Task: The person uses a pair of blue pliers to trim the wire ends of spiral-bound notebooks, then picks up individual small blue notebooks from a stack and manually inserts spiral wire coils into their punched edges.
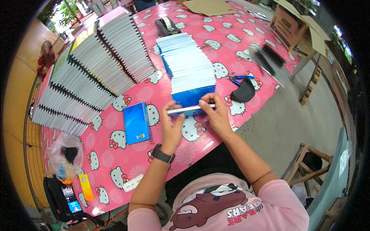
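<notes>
Both hands hold a thin notebook (189, 110) with white page edges and blue covers, seen edge-on. My left hand (171, 125) grips its left end, thumb in front. Around the right end are the fingers of my right hand (216, 115), with the thumb on the upper edge. Directly beyond stands a long row of blue-covered notebooks (187, 61), page edges up; no coil shows on them. To the left lies a blue spiral notebook (136, 123), flat, its black coil along the right side.
Long rows of coil-bound notebooks (92, 63) fill the table's left. A tape dispenser (166, 27) stands at the back. Blue-handled pliers (241, 78), a black pouch (243, 90) and black coils (269, 57) lie right, near a cardboard box (291, 29). A phone (72, 200) lies front left.
</notes>
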Demonstrator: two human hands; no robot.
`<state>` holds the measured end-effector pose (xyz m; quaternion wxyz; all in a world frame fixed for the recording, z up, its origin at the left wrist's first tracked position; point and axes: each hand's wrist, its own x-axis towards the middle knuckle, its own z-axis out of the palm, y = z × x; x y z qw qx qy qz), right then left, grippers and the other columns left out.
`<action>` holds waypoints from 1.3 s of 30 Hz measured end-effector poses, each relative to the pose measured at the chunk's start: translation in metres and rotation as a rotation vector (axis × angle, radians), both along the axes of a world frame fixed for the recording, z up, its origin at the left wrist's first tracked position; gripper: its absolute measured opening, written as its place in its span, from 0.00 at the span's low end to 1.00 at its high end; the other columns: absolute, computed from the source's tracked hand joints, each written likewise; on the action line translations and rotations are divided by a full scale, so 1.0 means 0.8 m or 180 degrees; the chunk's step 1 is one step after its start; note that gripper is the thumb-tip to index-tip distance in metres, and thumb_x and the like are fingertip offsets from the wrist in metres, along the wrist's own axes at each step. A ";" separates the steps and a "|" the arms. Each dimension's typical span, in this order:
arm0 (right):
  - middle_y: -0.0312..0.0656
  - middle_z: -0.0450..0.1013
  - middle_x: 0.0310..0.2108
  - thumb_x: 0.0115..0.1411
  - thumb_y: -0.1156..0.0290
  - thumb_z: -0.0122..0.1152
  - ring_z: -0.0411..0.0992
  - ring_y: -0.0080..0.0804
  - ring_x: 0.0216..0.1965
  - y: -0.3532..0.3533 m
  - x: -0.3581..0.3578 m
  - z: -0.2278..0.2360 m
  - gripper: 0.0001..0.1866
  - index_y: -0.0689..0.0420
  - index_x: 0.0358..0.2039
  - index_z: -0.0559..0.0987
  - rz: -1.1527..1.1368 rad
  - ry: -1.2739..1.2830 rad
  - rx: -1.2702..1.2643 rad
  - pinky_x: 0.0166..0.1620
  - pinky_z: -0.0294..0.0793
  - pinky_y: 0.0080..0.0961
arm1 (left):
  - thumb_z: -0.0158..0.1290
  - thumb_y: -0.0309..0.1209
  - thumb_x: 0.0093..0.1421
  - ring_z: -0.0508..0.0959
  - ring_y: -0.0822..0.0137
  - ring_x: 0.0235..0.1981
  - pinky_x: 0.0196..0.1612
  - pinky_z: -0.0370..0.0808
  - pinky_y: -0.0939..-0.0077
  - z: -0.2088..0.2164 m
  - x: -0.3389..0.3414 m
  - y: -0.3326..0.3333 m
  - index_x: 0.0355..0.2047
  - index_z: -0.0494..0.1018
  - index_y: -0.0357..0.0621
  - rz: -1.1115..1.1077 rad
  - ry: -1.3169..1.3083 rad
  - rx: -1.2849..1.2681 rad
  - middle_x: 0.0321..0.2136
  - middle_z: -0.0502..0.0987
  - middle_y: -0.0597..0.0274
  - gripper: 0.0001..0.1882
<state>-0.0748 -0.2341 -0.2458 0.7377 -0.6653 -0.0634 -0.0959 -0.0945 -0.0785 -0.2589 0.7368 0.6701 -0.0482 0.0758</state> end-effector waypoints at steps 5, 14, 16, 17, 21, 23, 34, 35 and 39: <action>0.33 0.68 0.30 0.57 0.69 0.59 0.65 0.19 0.34 -0.003 0.009 -0.007 0.10 0.59 0.36 0.71 0.0055 -0.0072 -0.0176 0.37 0.65 0.18 | 0.51 0.19 0.52 0.72 0.54 0.44 0.52 0.63 0.60 0.042 -0.006 -0.028 0.53 0.64 0.38 0.1013 -0.2025 0.2909 0.42 0.72 0.53 0.25; 0.47 0.77 0.29 0.58 0.62 0.55 0.75 0.41 0.30 -0.220 0.170 0.035 0.16 0.63 0.37 0.79 -0.1639 -0.0713 -0.2545 0.36 0.72 0.33 | 0.52 0.19 0.45 0.73 0.60 0.33 0.37 0.67 0.67 0.050 -0.011 -0.009 0.36 0.77 0.43 -0.0019 -0.2093 0.2785 0.32 0.76 0.61 0.16; 0.50 0.76 0.32 0.56 0.61 0.58 0.75 0.47 0.35 -0.310 0.222 0.003 0.15 0.60 0.36 0.79 -0.2101 -0.0695 -0.3756 0.41 0.72 0.38 | 0.53 0.19 0.45 0.73 0.60 0.33 0.36 0.67 0.67 0.050 -0.011 -0.017 0.36 0.77 0.43 -0.0010 -0.2169 0.2769 0.32 0.76 0.62 0.15; 0.50 0.76 0.32 0.56 0.61 0.58 0.75 0.47 0.35 -0.313 0.232 -0.011 0.15 0.60 0.36 0.79 -0.2066 -0.0723 -0.3743 0.41 0.72 0.38 | 0.54 0.20 0.44 0.73 0.60 0.32 0.36 0.67 0.68 0.050 -0.012 -0.014 0.35 0.77 0.44 0.0062 -0.2171 0.2853 0.31 0.76 0.62 0.15; 0.52 0.76 0.34 0.54 0.61 0.59 0.74 0.51 0.38 -0.320 0.243 -0.025 0.13 0.58 0.33 0.79 -0.2287 0.0254 -0.4436 0.45 0.72 0.42 | 0.55 0.21 0.44 0.73 0.61 0.33 0.36 0.66 0.68 0.050 -0.014 -0.008 0.35 0.77 0.45 0.0037 -0.2150 0.2851 0.31 0.76 0.63 0.15; 0.52 0.75 0.34 0.54 0.61 0.59 0.74 0.51 0.38 -0.321 0.246 -0.022 0.12 0.57 0.33 0.78 -0.2094 0.0460 -0.4276 0.45 0.72 0.42 | 0.55 0.21 0.44 0.73 0.62 0.33 0.36 0.66 0.68 0.052 -0.017 -0.006 0.35 0.77 0.45 0.0089 -0.2121 0.2818 0.31 0.76 0.63 0.15; 0.48 0.73 0.26 0.56 0.71 0.49 0.72 0.47 0.31 -0.294 0.187 0.053 0.18 0.55 0.49 0.69 -0.1767 -0.1269 -0.3238 0.38 0.70 0.39 | 0.58 0.22 0.49 0.74 0.60 0.31 0.34 0.66 0.69 0.052 -0.021 -0.013 0.35 0.77 0.43 0.0014 -0.2071 0.2634 0.30 0.76 0.59 0.11; 0.47 0.71 0.25 0.58 0.70 0.49 0.71 0.44 0.30 -0.255 0.157 0.070 0.18 0.55 0.50 0.69 -0.1408 -0.1183 -0.3109 0.37 0.70 0.38 | 0.58 0.23 0.49 0.74 0.60 0.31 0.35 0.67 0.68 0.050 -0.020 -0.010 0.35 0.77 0.43 0.0057 -0.2049 0.2641 0.30 0.76 0.59 0.11; 0.35 0.71 0.33 0.61 0.67 0.52 0.68 0.21 0.31 -0.141 0.010 0.105 0.15 0.58 0.48 0.72 0.0573 0.0340 -0.2408 0.34 0.68 0.20 | 0.58 0.24 0.49 0.73 0.59 0.31 0.35 0.67 0.67 0.051 -0.023 -0.004 0.35 0.77 0.43 0.0042 -0.1940 0.2746 0.30 0.76 0.58 0.11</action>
